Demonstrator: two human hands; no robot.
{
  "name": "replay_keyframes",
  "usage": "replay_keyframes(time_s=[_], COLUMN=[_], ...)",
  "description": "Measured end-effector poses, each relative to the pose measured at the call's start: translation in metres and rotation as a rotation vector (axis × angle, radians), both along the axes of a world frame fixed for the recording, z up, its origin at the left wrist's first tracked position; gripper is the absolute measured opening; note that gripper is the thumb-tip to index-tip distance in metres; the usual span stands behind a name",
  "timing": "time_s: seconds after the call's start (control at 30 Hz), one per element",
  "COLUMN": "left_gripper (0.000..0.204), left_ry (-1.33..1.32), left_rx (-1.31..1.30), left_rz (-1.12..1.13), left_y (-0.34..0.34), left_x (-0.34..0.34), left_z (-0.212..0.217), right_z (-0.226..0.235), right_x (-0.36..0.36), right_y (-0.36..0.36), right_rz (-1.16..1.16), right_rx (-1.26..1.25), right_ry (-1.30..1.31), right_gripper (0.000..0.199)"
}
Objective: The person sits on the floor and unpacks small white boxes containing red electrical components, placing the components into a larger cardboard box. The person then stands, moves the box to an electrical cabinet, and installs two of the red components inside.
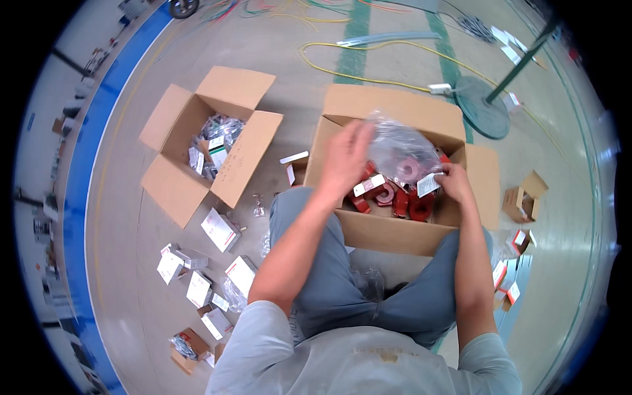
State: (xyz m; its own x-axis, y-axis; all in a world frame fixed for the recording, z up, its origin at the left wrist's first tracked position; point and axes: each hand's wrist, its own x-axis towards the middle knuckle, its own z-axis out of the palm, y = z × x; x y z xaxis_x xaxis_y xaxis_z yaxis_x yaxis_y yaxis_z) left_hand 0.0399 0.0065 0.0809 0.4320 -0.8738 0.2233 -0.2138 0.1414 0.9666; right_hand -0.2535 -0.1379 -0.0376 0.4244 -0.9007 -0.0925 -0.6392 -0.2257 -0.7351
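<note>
A large open cardboard box (395, 232) stands between my knees, with several red ring-shaped parts (421, 205) in it. A clear plastic bag (403, 141) lies over the far part of its contents, with a pinkish ring showing through it. My left hand (347, 157) is over the box's left side, beside the bag. Its fingers are smeared by motion, so I cannot tell whether they grip the bag. At the right wall, my right hand (455, 183) is closed, pinching a white printed paper slip (429, 185). A small white carton (369, 185) lies among the red parts.
To the left, another open cardboard box (238, 158) holds bagged items. Several white cartons (220, 230) lie on the floor at left. A small opened box (525, 197) sits at right. Beyond are a yellow cable (368, 45) and a green pole's round base (484, 108).
</note>
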Motion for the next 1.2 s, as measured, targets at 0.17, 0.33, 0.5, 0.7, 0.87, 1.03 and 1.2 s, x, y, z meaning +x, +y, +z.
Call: replay_keyframes(time_s=[0.17, 0.33, 0.5, 0.7, 0.87, 1.03, 1.2], left_gripper=[0.025, 0.036, 0.077, 0.059, 0.035, 0.032, 0.028], left_ry=[-0.441, -0.91, -0.353, -0.462, -0.1, -0.303, -0.408], left_rx=[0.144, 1.106, 1.589, 1.253, 0.456, 0.05, 0.278], left_rz=[0.531, 0.484, 0.25, 0.321, 0.454, 0.132, -0.204], left_y=[0.139, 0.342, 0.437, 0.397, 0.225, 0.082, 0.053], left_x=[0.132, 0.219, 0.174, 0.137, 0.11, 0.023, -0.009], left_z=[0.001, -0.091, -0.115, -0.144, -0.087, -0.014, -0.057], right_z=[0.064, 0.105, 0.117, 0.039, -0.103, -0.145, -0.138], right_x=[0.1, 0.293, 0.402, 0.301, 0.176, 0.217, 0.234], right_y=[0.02, 0.046, 0.081, 0.036, -0.014, 0.021, 0.042], right_rz=[0.17, 0.344, 0.672, 0.538, 0.188, 0.349, 0.257], right_rx=[0.291, 0.472, 0.59, 0.478, -0.058, -0.136, -0.139], right_ry=[-0.441, -0.67, -0.612, -0.343, 0.084, 0.207, 0.189], right_gripper=[0.034, 0.032, 0.043, 0.026, 0.037, 0.066, 0.076])
